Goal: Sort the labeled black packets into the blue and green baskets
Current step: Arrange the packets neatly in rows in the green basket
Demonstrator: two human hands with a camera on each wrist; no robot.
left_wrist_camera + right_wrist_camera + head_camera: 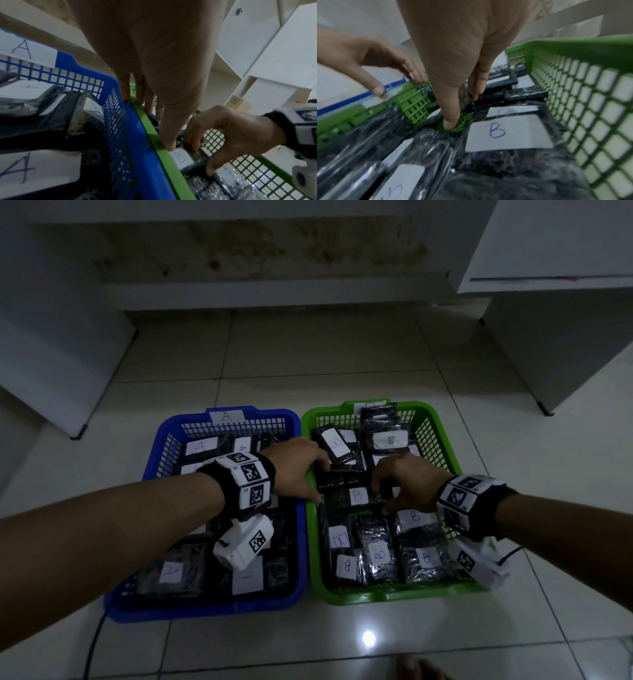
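Observation:
The blue basket (pixel 205 611), tagged A, holds black packets with A labels. Beside it on the right, the green basket (pixel 394 595) holds several black packets labelled B. My right hand (pixel 400 487) is inside the green basket and pinches the right end of a B packet (pixel 356 496) between curled fingers and thumb. In the left wrist view that same B packet (pixel 181 158) lies just inside the green rim (pixel 154 135). My left hand (pixel 298 467) reaches over the blue basket's right wall, fingers straight, thumb tip touching the green rim at the packet's left end.
White cabinets stand at the left (pixel 51 354) and right (pixel 565 337) on the pale tiled floor (pixel 308 354). A black cable (pixel 96 638) runs off by the blue basket's front corner. A bare foot (pixel 421 669) shows at the bottom edge.

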